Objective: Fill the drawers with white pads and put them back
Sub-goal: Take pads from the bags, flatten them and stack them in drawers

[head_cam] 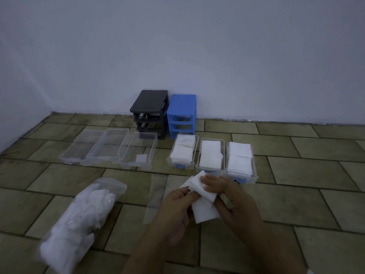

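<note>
Now your left hand (178, 202) and right hand (235, 200) both pinch a small stack of white pads (201, 196) above the tiled floor (296, 194). Three clear drawers with blue handles (212, 155), packed with pads, lie just beyond your hands. To their left lie three more clear drawers (110, 148); the nearest holds a single pad. A black frame (151, 111) and a blue frame (182, 113) stand side by side against the wall, slots vacant. A plastic bag of pads (79, 218) lies at lower left.
</note>
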